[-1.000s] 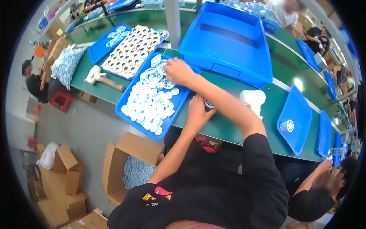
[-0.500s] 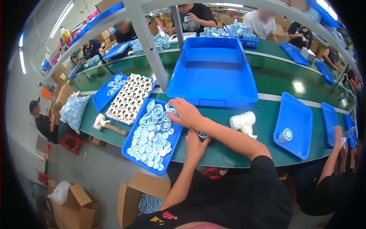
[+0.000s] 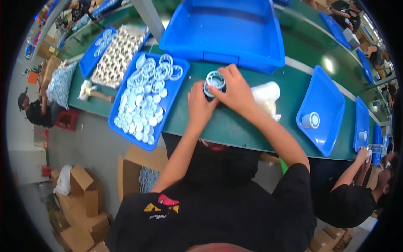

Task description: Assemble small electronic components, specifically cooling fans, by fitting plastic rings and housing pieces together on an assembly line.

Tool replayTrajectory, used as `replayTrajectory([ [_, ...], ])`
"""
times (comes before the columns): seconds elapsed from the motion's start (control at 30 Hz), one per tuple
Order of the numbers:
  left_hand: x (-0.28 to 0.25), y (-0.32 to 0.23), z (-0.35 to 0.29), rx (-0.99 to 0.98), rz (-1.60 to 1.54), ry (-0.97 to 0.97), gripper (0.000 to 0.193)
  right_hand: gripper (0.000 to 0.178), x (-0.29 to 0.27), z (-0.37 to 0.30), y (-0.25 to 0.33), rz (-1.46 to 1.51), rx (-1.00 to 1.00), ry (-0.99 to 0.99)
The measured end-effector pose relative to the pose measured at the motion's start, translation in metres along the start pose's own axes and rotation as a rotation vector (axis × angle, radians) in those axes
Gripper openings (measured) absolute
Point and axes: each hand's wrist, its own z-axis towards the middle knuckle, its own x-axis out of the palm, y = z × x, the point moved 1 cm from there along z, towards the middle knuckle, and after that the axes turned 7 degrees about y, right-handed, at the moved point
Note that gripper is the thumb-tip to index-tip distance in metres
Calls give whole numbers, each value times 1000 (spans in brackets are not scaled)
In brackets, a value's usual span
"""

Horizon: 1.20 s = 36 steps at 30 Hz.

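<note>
A pale blue plastic ring (image 3: 215, 78) tops a round part at the middle of the green bench (image 3: 226, 130). My left hand (image 3: 200, 103) is closed around the left side of that part, which its fingers mostly cover. From the right, my right hand (image 3: 236, 90) grips the ring, with its thumb over the near rim and fingers at the far side. Left of my hands, a slanted blue tray (image 3: 171, 90) holds loose pale blue rings (image 3: 163, 71) at its far end and many small round caps (image 3: 136, 113) nearer me.
A large blue bin (image 3: 222, 59) stands beyond my hands. Beside my right wrist lies a white wrapped bundle (image 3: 266, 93). Further right, a blue tray (image 3: 323, 107) holds a pale cylindrical part (image 3: 310, 120). A mallet (image 3: 100, 95) and a moulded pulp tray (image 3: 117, 56) lie left; a co-worker's hand (image 3: 362, 155) is far right.
My right hand has moved from the tray of rings over to my left hand, bringing a pale ring onto the round part. The view has shifted and tilted downward.
</note>
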Motion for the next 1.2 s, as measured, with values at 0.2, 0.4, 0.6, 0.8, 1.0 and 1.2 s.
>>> replayTrajectory([
  [0.2,6,9,-1,-110,-10,35,48,52,9,-8,4,-12,-61,45],
  [0.4,3,5,-7,-73,-31,0,52,54,10,-14,3,-27,-54,80],
  [0.6,1,4,-7,-77,-116,11,57,55,14,-15,4,-14,-12,60],
  [0.8,0,7,-7,-83,-131,21,57,56,15,-14,7,-83,-32,22],
  [1.0,1,10,-5,-125,-199,41,54,56,18,-14,8,-129,-22,-15],
  [1.2,1,14,-8,-94,-189,15,53,56,21,-14,12,-164,-20,-19],
])
